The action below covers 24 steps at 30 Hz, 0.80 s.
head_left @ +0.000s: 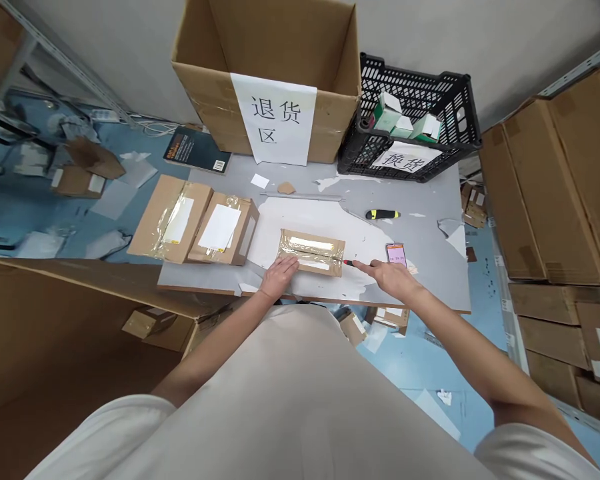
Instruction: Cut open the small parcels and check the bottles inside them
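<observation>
A small flat cardboard box [313, 253], wrapped in clear tape with white labels, lies on the worktable close to its front edge. My left hand [280, 275] rests on the box's left front corner, fingers stretched out. In my right hand [390, 275] is a box cutter [349, 263], black with a red part. Its tip points left at the right end of the box; the blade is too small to make out. A phone [396, 255] with a lit screen lies just behind my right hand.
Two taped cartons [173, 220] stand at left. Behind are a large open carton [325, 127] and a black crate [415, 157] with green-and-white boxes. A yellow-black cutter [383, 214] and a dark book [197, 150] lie on the table [430, 200]. Stacked cartons [545, 200] line the right.
</observation>
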Tool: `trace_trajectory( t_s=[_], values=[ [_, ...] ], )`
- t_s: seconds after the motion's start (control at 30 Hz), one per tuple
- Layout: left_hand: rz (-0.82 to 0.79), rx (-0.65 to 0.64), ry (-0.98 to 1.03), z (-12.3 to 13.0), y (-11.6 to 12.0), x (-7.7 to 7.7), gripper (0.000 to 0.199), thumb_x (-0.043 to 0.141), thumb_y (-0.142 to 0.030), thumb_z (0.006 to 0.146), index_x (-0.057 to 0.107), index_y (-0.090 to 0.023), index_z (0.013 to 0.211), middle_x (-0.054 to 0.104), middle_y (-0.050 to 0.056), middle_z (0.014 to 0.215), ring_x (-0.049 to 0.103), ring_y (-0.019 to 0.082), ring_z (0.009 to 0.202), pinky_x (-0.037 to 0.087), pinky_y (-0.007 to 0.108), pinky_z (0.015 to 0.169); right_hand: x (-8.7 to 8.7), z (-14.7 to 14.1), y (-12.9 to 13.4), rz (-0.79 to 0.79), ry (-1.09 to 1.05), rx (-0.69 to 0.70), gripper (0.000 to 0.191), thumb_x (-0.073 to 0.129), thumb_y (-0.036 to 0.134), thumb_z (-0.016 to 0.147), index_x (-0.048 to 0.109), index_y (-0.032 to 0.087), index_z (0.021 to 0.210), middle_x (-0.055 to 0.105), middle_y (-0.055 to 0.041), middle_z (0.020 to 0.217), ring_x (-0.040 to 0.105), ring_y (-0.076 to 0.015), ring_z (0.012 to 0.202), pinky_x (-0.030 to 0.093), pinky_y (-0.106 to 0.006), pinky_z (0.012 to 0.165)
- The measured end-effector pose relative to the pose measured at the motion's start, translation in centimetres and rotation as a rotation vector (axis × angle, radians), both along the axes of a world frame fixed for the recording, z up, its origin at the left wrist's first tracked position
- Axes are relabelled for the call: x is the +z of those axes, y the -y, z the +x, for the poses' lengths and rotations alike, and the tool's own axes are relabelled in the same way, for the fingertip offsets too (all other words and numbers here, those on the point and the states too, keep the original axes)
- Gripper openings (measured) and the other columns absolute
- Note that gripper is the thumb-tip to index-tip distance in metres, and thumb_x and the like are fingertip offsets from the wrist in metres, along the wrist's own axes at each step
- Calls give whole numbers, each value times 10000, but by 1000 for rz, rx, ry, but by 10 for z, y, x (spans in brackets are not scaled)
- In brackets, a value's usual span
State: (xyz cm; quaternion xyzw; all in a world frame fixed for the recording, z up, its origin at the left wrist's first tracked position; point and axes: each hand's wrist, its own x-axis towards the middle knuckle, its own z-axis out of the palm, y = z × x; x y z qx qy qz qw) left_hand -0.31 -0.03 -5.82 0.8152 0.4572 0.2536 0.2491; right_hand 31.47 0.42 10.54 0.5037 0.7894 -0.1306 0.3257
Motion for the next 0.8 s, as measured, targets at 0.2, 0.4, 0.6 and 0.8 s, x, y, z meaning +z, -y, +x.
trace_trajectory(
  t_s=[0.2,0.4,0.6,0.8],
  values=[
    [4,0,-52,1,-1,5,322,370,-213,950,665,-201,1079,665,115,1200,570,239,1211,438,467,1037,-5,26,15,52,-76,-48,850,367,-17,787,208,442,1485,634,-43,938,598,-148,627,352,-247,555],
    [-8,-50,-148,4,-6,33,257,505,-264,885,649,-220,1094,656,123,1153,599,268,1121,399,470,1031,-48,49,60,135,-754,-677,520,405,351,932,397,271,1446,681,-59,896,576,-162,619,466,-284,549],
    [25,-95,-255,12,-49,54,1001,831,-561,493,469,-181,1345,418,219,1416,318,443,1345,146,611,1115,-92,6,82,10,-1306,-1283,769,544,555,826,325,207,1476,653,-37,858,439,-68,413,358,-221,344],
    [-49,-177,-306,16,-78,42,1170,812,-637,416,395,-156,1398,387,220,1419,277,451,1338,200,580,1108,-98,-6,82,-34,-1389,-1325,773,581,539,801,344,227,1467,627,-4,833,419,-48,407,350,-202,331]
  ],
)
